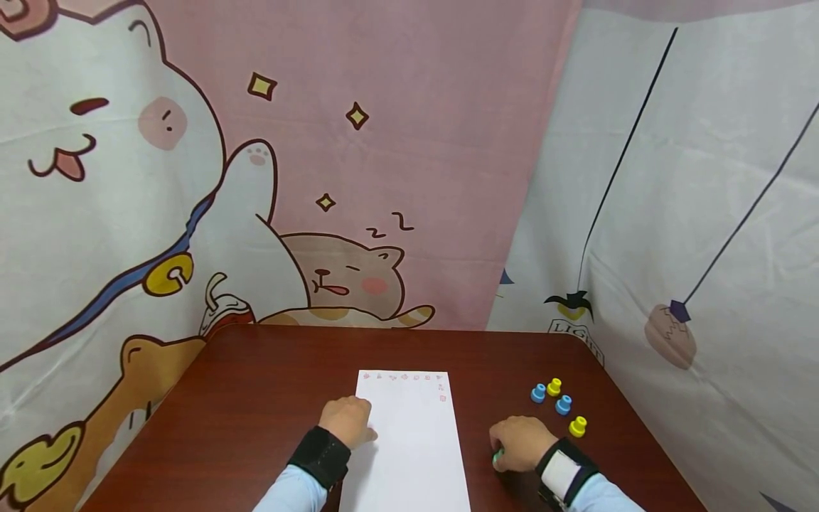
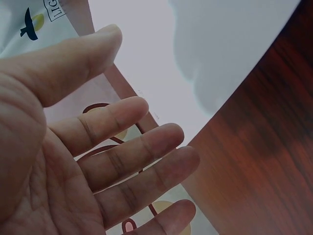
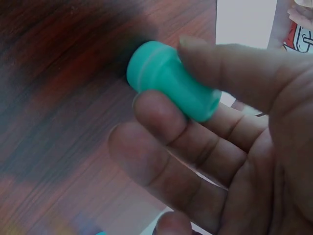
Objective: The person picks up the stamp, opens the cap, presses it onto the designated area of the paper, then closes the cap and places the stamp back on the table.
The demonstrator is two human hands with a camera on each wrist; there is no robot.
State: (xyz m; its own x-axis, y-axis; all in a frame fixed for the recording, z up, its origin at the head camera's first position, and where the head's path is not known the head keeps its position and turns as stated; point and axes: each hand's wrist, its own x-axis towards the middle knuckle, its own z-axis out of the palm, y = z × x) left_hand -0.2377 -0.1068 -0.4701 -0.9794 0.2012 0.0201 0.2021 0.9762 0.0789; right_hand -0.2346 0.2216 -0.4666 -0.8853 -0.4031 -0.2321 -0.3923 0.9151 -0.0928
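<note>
In the right wrist view my right hand (image 1: 521,442) pinches a small green toy stamp (image 3: 171,81) between thumb and fingers. The stamp's wider end points toward the dark tabletop, close over it. From the head view only a bit of green shows under the fingers, to the right of the paper. A white sheet of paper (image 1: 409,441) lies lengthwise in front of me, with small red prints along its top edge and at its upper right. My left hand (image 1: 347,421) is at the sheet's left edge, its fingers extended and holding nothing in the left wrist view.
Right of the paper, beyond my right hand, stand two blue stamps (image 1: 538,393) and two yellow stamps (image 1: 578,427). The brown table (image 1: 269,398) ends at the back against a pink and white cloth (image 1: 448,142) with cartoon animals.
</note>
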